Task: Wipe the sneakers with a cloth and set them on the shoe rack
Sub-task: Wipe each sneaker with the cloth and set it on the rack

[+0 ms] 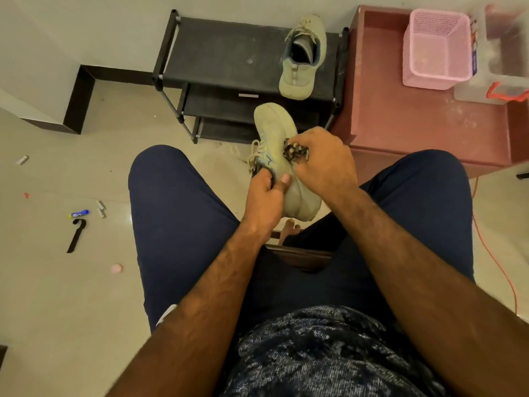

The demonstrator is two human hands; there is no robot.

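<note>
Nearest to the camera is the person's patterned shirt, and then the two forearms that reach forward over the dark blue trousers. The left hand grips one sneaker at its opening, with the thumb on the outside wall, and holds it in the air between the knees with the toe pointing away. The right hand is curled around a bunched cloth and presses it on the side of this sneaker, near the laces.

To do this wiping well, I think the left hand should hold the opening firmly so the shoe does not twist. The cloth should go in short strokes along the side, and the shoe should be turned so that every side is reached.

Behind the hands stands the black shoe rack. A second sneaker lies on its top shelf at the right end. Just beside the rack is a reddish cabinet with a pink basket on it.

Most of the cloth is hidden inside the right hand. The sole and the far side of the held sneaker are not visible, so I cannot tell how clean they are. The left fingers are hidden in the shoe, and the held sneaker partly covers the lower shelves of the rack.
</note>
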